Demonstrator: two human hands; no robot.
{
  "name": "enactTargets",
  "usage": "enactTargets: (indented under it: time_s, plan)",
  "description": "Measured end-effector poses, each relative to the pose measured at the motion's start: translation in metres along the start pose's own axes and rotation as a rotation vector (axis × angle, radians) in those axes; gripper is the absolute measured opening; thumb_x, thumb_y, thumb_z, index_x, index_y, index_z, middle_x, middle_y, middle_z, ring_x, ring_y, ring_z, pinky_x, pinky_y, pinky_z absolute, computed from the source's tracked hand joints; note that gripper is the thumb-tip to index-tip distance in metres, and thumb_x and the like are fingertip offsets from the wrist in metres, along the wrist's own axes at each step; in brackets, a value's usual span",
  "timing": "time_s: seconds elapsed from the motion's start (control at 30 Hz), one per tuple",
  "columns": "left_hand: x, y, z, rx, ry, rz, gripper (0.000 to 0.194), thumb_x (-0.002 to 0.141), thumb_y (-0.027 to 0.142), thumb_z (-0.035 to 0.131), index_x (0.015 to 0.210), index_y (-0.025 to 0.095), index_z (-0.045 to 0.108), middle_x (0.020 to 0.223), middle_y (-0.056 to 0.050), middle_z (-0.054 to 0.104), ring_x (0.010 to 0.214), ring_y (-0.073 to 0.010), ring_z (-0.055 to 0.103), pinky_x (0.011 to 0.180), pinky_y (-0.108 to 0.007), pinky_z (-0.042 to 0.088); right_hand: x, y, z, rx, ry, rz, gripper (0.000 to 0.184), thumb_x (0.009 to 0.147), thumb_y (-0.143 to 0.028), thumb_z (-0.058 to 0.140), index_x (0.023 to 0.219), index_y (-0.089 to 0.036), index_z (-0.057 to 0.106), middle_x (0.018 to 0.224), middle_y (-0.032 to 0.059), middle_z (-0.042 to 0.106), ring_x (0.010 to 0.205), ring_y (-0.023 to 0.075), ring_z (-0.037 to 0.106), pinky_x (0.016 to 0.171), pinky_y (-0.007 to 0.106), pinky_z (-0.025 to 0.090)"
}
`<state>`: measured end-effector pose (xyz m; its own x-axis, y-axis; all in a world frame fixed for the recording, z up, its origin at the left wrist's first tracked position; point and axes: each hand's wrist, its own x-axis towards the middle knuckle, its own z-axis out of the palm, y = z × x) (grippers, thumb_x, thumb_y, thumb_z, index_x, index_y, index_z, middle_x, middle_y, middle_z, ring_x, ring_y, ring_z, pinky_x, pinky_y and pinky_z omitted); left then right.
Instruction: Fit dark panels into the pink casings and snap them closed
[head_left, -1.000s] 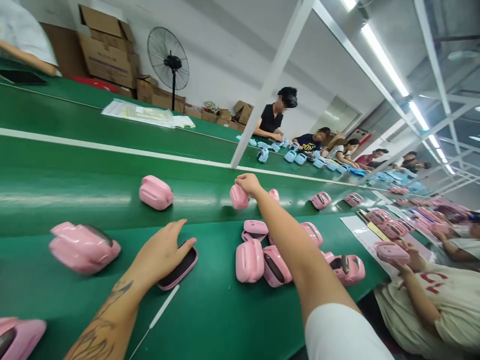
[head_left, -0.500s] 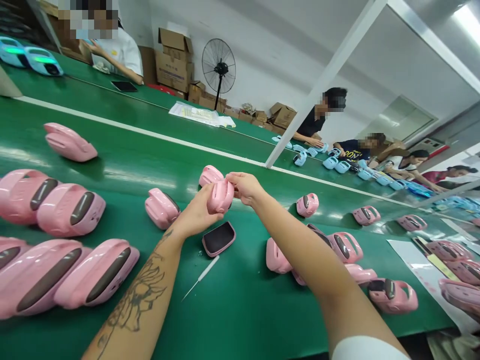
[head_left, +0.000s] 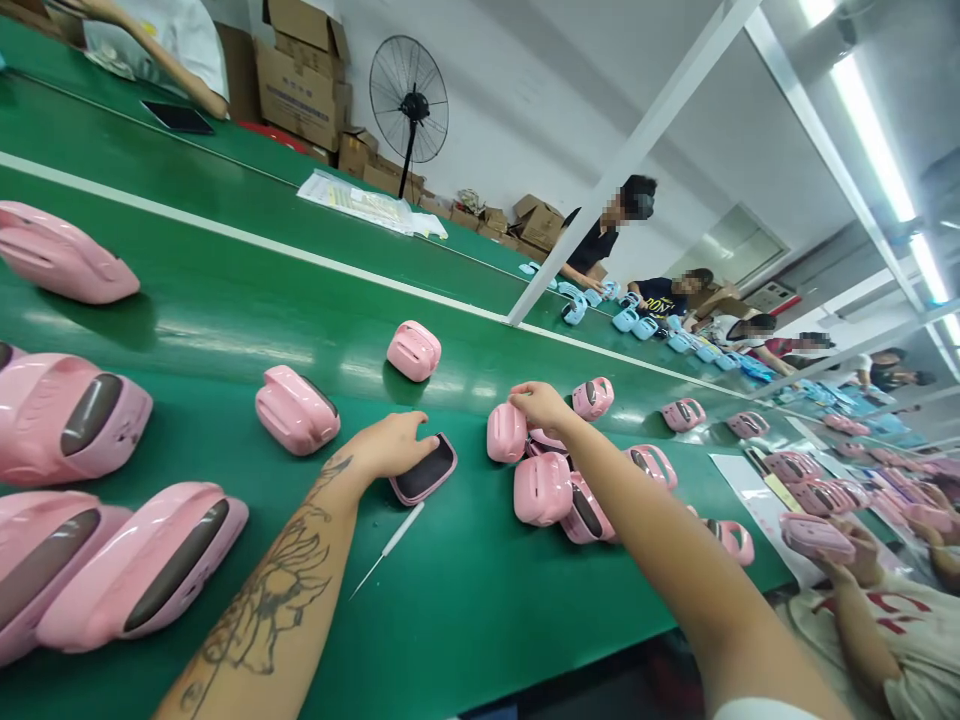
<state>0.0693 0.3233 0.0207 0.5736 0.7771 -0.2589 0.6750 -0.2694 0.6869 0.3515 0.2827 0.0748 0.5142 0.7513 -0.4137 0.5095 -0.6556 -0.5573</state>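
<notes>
My left hand (head_left: 394,443), on a tattooed forearm, lies with its fingers over a flat pink-rimmed dark panel (head_left: 427,470) on the green belt (head_left: 480,590). My right hand (head_left: 538,404) is closed round the top of a pink plastic shell (head_left: 506,432), which stands at the edge of a cluster of several pink shells (head_left: 559,490). A thin white pick tool (head_left: 388,548) lies on the belt just below the panel.
More pink shells lie on the belt at left (head_left: 142,565) and in the middle (head_left: 297,408), (head_left: 413,350). Other people work along the far side (head_left: 607,245) and at right (head_left: 862,590), with blue shells (head_left: 630,318). A fan (head_left: 409,100) and cardboard boxes (head_left: 300,70) stand behind.
Both hands held one pink shell up between them. Now my right hand has carried it right and down to the cluster, and my left hand has dropped onto the dark panel.
</notes>
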Motion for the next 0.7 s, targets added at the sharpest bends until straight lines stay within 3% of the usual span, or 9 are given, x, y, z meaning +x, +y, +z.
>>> enactTargets:
  time_s: [0.17, 0.3, 0.43, 0.57, 0.63, 0.67, 0.7]
  plan:
    - [-0.002, 0.001, 0.006, 0.005, 0.02, 0.015, 0.063, 0.095, 0.051, 0.062, 0.147, 0.018, 0.069, 0.141, -0.021, 0.078, 0.13, -0.0406, 0.075, 0.108, -0.048, 0.057, -0.004, 0.01, -0.02, -0.182, -0.021, 0.007, 0.039, 0.107, -0.042, 0.073, 0.139, -0.02, 0.068, 0.139, 0.011, 0.071, 0.117, 0.0257, 0.074, 0.099, 0.048, 0.066]
    - [-0.005, 0.003, 0.006, -0.056, 0.119, 0.034, 0.058, 0.097, 0.047, 0.063, 0.148, 0.021, 0.068, 0.152, -0.018, 0.072, 0.141, -0.0404, 0.069, 0.117, -0.05, 0.052, 0.012, -0.023, -0.025, -0.383, -0.005, -0.082, 0.037, 0.107, -0.041, 0.074, 0.137, -0.02, 0.069, 0.14, 0.0109, 0.071, 0.119, 0.026, 0.074, 0.101, 0.048, 0.066]
    - [0.001, 0.004, 0.008, -0.156, 0.296, 0.045, 0.062, 0.104, 0.043, 0.054, 0.159, 0.017, 0.057, 0.165, -0.019, 0.061, 0.152, -0.037, 0.06, 0.127, -0.05, 0.045, 0.043, -0.085, 0.015, -0.466, 0.098, -0.309, 0.042, 0.107, -0.042, 0.073, 0.142, -0.021, 0.067, 0.147, 0.0121, 0.068, 0.126, 0.0286, 0.071, 0.107, 0.052, 0.063]
    - [0.006, -0.003, 0.015, -0.221, 0.484, -0.026, 0.073, 0.101, 0.038, 0.059, 0.169, 0.015, 0.042, 0.175, -0.022, 0.047, 0.165, -0.0356, 0.045, 0.137, -0.051, 0.034, 0.051, -0.141, 0.071, -0.48, 0.048, -0.452, 0.04, 0.107, -0.044, 0.073, 0.139, -0.02, 0.068, 0.141, 0.0109, 0.071, 0.12, 0.026, 0.073, 0.102, 0.049, 0.065]
    - [0.005, -0.01, 0.018, -0.239, 0.531, -0.059, 0.088, 0.095, 0.039, 0.07, 0.173, 0.016, 0.035, 0.177, -0.022, 0.043, 0.168, -0.0368, 0.039, 0.14, -0.054, 0.03, 0.04, -0.156, 0.088, -0.498, 0.027, -0.484, 0.033, 0.108, -0.045, 0.072, 0.128, -0.019, 0.072, 0.13, 0.0097, 0.075, 0.111, 0.0231, 0.075, 0.098, 0.044, 0.065]
    - [0.004, -0.013, 0.018, -0.247, 0.545, -0.074, 0.1, 0.09, 0.043, 0.077, 0.174, 0.015, 0.032, 0.179, -0.024, 0.039, 0.169, -0.0385, 0.036, 0.14, -0.055, 0.03, 0.033, -0.159, 0.092, -0.507, 0.022, -0.504, 0.029, 0.108, -0.046, 0.07, 0.113, -0.019, 0.076, 0.116, 0.0082, 0.079, 0.102, 0.021, 0.076, 0.095, 0.041, 0.065]
    - [0.002, -0.016, 0.017, -0.249, 0.555, -0.09, 0.116, 0.081, 0.05, 0.087, 0.176, 0.014, 0.029, 0.181, -0.026, 0.034, 0.171, -0.0413, 0.032, 0.14, -0.055, 0.03, 0.027, -0.16, 0.093, -0.506, 0.024, -0.538, 0.036, 0.109, -0.045, 0.065, 0.087, -0.019, 0.078, 0.096, 0.0121, 0.08, 0.092, 0.0242, 0.077, 0.088, 0.041, 0.063]
